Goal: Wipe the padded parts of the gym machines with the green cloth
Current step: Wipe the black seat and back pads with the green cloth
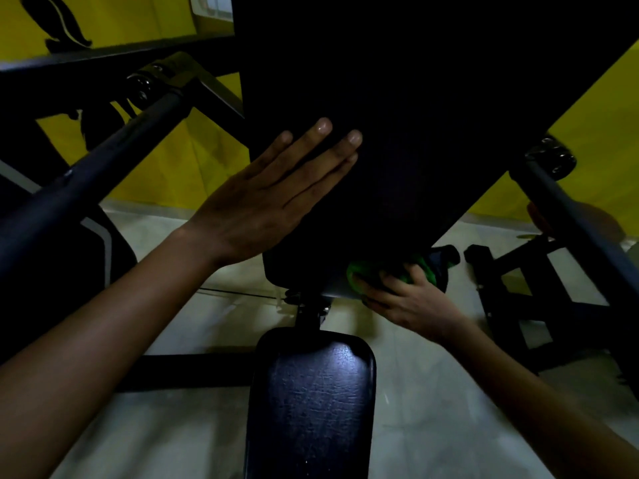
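Note:
A large black padded backrest fills the upper middle of the head view, tilted toward me. My left hand lies flat on its left edge with straight fingers. At the pad's lower right corner my right hand grips the bunched green cloth and holds it against the pad's bottom edge. Much of the cloth is hidden by my fingers and the pad. Below, a black padded seat stretches toward me.
Black metal frame bars run on the left and right of the backrest. A black base frame sits on the pale tiled floor. A yellow wall stands behind.

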Demonstrator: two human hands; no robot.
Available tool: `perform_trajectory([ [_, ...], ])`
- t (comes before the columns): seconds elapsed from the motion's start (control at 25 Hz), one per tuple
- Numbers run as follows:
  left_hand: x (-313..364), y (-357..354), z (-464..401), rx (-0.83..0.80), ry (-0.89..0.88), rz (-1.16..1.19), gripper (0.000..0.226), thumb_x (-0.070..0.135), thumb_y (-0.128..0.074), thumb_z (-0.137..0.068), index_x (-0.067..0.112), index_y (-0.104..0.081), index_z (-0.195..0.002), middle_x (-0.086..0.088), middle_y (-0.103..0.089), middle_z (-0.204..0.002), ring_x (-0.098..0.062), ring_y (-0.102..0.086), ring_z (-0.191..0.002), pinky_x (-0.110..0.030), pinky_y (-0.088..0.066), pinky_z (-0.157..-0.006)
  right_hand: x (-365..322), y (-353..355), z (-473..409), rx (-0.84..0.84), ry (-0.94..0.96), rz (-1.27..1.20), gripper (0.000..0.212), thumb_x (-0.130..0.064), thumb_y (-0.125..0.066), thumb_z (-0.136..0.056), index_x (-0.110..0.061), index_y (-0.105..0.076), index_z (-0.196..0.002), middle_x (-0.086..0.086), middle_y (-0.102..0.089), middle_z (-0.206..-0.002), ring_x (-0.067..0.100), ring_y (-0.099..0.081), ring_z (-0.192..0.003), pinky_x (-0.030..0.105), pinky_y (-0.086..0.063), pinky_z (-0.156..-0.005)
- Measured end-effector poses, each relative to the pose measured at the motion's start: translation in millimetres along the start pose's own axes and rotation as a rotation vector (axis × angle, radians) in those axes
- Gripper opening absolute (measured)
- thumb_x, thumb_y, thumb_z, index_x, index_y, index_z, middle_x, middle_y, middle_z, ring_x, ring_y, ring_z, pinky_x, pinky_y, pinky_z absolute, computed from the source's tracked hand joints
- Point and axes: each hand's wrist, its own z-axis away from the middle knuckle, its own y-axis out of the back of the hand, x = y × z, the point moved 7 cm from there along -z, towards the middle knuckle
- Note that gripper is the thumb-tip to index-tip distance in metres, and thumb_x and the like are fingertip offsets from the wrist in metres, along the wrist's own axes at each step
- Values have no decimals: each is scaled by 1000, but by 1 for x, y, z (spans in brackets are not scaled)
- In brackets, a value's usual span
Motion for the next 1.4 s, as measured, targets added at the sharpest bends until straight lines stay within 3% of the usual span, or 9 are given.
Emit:
perform_trajectory([
  [0.08,1,1,0,-8,1,2,76,13,-54,-94,3,-5,-152,-11,-6,-158,-33,-10,-144,-42,-6,-118,8,10,4,8,-38,-31,40,-15,-62,-77,-27,-66,-114,4,-36,-140,30,-41,-115,50,-31,-89],
  [0.28,5,-1,-1,24,79,103,68,9,-50,-95,4,-11,-151,-10,-12,-156,-33,-13,-143,-42,-6,-118,56,56,7,318,-422,-40,34,-17,-59,-93,-31,-59,-124,4,-42,-140,32,-46,-111,44,-33,-86],
  [0.56,8,0,-1,26,128,127,71,9,-53,-93,5,-11,-151,-10,-12,-156,-34,-12,-143,-42,-5,-118,18,13,9,96,-133,-17,35,-13,-46,-88,-28,-63,-115,2,-37,-140,32,-43,-116,48,-33,-90],
  [0.76,25,-18,17,-55,73,130,65,10,-45,-97,2,-9,-151,-12,-7,-157,-35,-8,-144,-42,-3,-118,34,34,3,236,-345,-21,35,-15,-47,-97,-28,-51,-128,4,-39,-141,33,-44,-116,46,-32,-89],
  [0.88,48,-39,42,-155,41,105,75,8,-49,-94,1,-1,-151,-12,2,-159,-32,0,-146,-40,3,-119,16,9,1,189,-258,67,33,-16,-37,-101,-28,-59,-123,1,-39,-140,32,-43,-114,46,-33,-86],
  [0.96,55,-42,49,-163,61,155,73,7,-48,-94,2,-3,-151,-11,1,-159,-31,0,-146,-40,1,-118,-7,-14,3,110,-139,66,49,-10,-23,-102,-27,-69,-111,1,-38,-139,31,-42,-113,47,-33,-86],
  [1.08,55,-41,48,-153,82,208,70,5,-44,-94,3,-5,-152,-10,-3,-159,-30,-2,-146,-40,-2,-119,-16,-16,1,35,-57,41,43,-9,-34,-90,-25,-71,-105,3,-36,-138,31,-41,-113,48,-32,-88],
  [1.28,72,-46,72,-219,268,467,78,2,-58,-85,1,-14,-150,-11,-8,-159,-29,-5,-147,-42,-10,-119,7,12,-8,170,-310,3,37,-16,-44,-94,-27,-49,-128,5,-34,-142,33,-41,-116,46,-32,-84],
  [1.4,98,-51,90,-302,341,624,79,8,-57,-83,3,-16,-150,-9,-7,-159,-26,-4,-147,-39,-10,-119,-16,-12,-11,131,-135,47,38,-16,-43,-88,-25,-62,-119,4,-35,-140,32,-39,-115,45,-32,-83],
])
